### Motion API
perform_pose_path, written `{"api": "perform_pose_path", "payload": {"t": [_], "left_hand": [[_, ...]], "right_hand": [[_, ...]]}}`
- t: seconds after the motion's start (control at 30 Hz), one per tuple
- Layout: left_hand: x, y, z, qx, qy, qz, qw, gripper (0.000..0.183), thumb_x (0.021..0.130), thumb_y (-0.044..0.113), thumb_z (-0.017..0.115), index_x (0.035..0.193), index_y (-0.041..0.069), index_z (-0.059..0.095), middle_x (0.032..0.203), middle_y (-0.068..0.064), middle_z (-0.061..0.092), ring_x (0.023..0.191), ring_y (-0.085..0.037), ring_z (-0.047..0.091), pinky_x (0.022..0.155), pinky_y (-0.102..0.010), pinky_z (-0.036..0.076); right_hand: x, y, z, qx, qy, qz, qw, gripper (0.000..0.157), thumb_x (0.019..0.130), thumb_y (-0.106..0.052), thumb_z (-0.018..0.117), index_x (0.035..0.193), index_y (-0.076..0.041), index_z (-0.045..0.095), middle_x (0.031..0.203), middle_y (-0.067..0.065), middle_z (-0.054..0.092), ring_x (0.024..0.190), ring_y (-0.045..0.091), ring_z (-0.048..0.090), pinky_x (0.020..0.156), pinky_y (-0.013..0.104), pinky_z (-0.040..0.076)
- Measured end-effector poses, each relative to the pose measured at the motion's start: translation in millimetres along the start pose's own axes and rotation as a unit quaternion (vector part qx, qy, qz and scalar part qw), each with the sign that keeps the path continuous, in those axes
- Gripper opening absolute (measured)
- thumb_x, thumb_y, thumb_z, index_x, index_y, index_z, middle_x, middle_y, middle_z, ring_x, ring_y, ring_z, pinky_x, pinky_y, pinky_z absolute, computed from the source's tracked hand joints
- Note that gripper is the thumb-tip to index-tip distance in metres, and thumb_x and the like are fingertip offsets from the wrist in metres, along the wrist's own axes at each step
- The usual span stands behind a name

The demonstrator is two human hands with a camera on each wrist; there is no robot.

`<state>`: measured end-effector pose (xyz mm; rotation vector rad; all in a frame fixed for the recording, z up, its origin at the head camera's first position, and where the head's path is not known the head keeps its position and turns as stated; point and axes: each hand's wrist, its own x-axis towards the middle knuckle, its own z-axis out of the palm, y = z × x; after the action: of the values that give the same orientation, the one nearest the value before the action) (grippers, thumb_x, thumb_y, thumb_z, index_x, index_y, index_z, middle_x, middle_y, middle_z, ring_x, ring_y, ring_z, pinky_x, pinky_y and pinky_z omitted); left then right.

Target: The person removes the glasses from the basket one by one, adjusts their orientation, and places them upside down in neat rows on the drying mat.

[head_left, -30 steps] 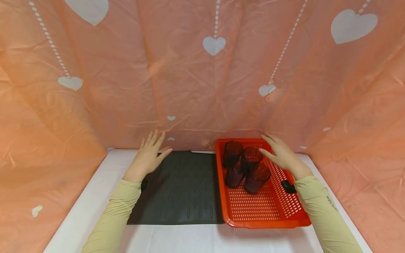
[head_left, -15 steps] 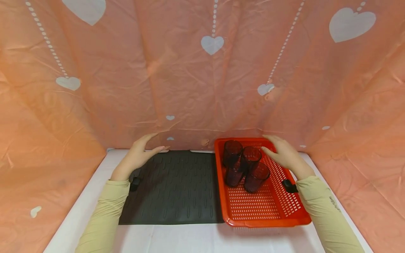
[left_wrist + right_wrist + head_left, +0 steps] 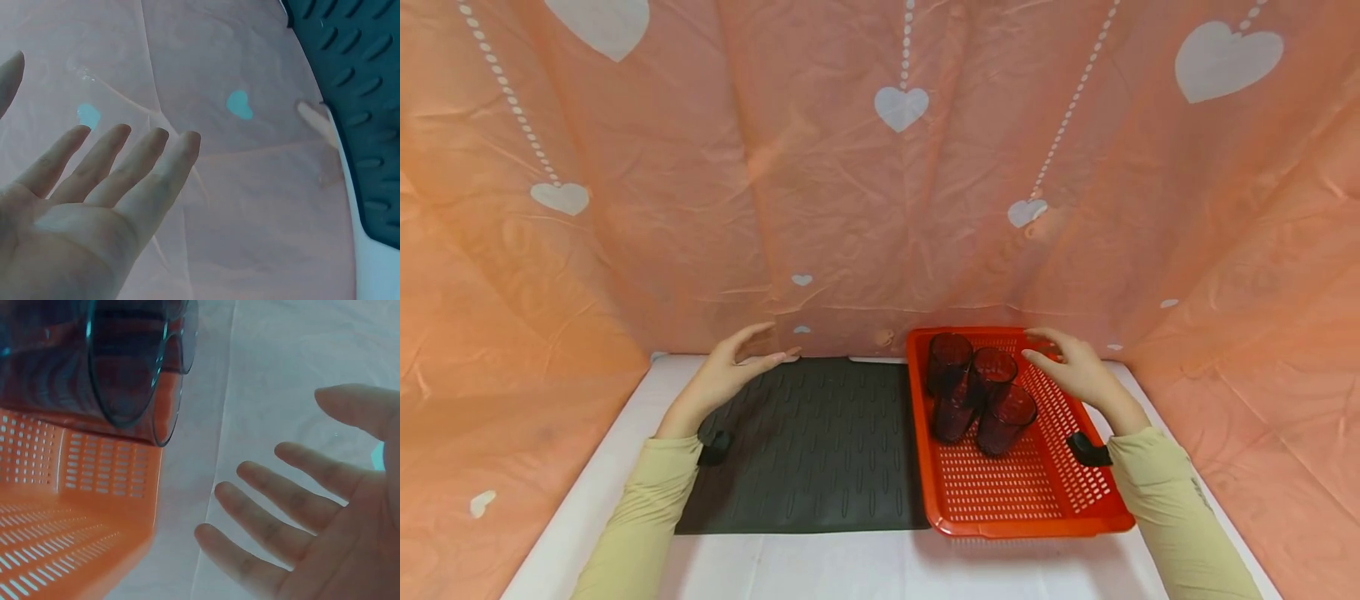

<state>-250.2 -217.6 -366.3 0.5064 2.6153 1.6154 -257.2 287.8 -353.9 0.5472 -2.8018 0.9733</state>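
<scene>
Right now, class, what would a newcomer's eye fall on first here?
Probably the red basket at right on the table, with four dark glasses toward its far left corner. Left of it lies a dark mat. The left hand shows near the mat, the right hand near the basket.

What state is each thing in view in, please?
Rectangular red perforated plastic basket: upright, uncovered.
Four dark purple transparent glasses: upright, clustered inside the basket.
Rectangular dark grey textured mat: lying flat.
Peach heart-patterned sheet: hanging, creased.
Bare left hand: fingers apart, holding nothing.
Bare right hand: fingers apart, holding nothing.
</scene>
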Motion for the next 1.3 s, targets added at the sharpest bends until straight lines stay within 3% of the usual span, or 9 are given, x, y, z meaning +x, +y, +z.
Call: {"api": "perform_pose_path", "payload": {"t": [0.23,0.5,0.73,0.87,1.1,1.3], "left_hand": [[-3.0,-6.8,-0.3,-0.046,0.004,-0.002,0.9989,0.066,0.095,0.031,0.062,0.149,0.011,0.031,0.149,-0.019,0.031,0.129,-0.039,0.041,0.102,-0.057,0.035],[-7.5,-16.7,2.6,-0.119,-0.013,-0.019,0.9926,0.065,0.094,0.028,0.063,0.148,0.008,0.031,0.145,-0.016,0.038,0.125,-0.032,0.048,0.097,-0.034,0.046],[-12.1,-24.3,4.8,-0.167,-0.025,-0.033,0.9851,0.065,0.097,0.023,0.059,0.149,0.003,0.027,0.147,-0.022,0.034,0.119,-0.013,0.052,0.1,-0.041,0.042],[-15.6,-25.7,5.9,-0.184,-0.034,-0.036,0.9817,0.065,0.098,0.022,0.057,0.149,0.001,0.024,0.147,-0.023,0.032,0.116,-0.008,0.053,0.102,-0.042,0.041],[-16.7,-31.0,8.6,-0.206,-0.037,-0.036,0.9772,0.063,0.097,0.021,0.058,0.148,0.002,0.027,0.147,-0.023,0.032,0.118,-0.01,0.053,0.101,-0.041,0.042],[-17.0,-35.3,13.1,-0.223,-0.041,-0.039,0.9731,0.062,0.097,0.018,0.058,0.149,0.002,0.026,0.148,-0.021,0.033,0.122,-0.017,0.051,0.101,-0.041,0.042]], "right_hand": [[-5,-4,-3.0,0.054,-0.02,0.011,0.998,0.045,0.099,-0.027,0.054,0.135,0.0,0.05,0.131,0.02,0.054,0.113,0.039,0.054,0.093,0.054,0.043],[-13,-3,-4.0,0.127,-0.062,0.03,0.99,0.046,0.1,-0.029,0.052,0.137,-0.002,0.048,0.137,0.018,0.049,0.123,0.034,0.047,0.1,0.052,0.036],[-17,4,0.5,0.216,-0.088,0.037,0.972,0.048,0.102,-0.023,0.047,0.139,0.007,0.04,0.14,0.027,0.041,0.127,0.043,0.04,0.102,0.052,0.036],[-19,9,4.2,0.239,-0.09,0.034,0.966,0.049,0.103,-0.023,0.046,0.139,0.009,0.039,0.14,0.029,0.04,0.127,0.044,0.039,0.102,0.054,0.034],[-21,14,10.7,0.243,-0.086,0.033,0.966,0.05,0.103,-0.024,0.046,0.137,0.011,0.039,0.137,0.032,0.041,0.124,0.045,0.043,0.098,0.049,0.042],[-23,17,16.2,0.256,-0.098,0.04,0.961,0.049,0.103,-0.022,0.044,0.138,0.012,0.037,0.137,0.033,0.042,0.121,0.046,0.046,0.098,0.053,0.041]]}}
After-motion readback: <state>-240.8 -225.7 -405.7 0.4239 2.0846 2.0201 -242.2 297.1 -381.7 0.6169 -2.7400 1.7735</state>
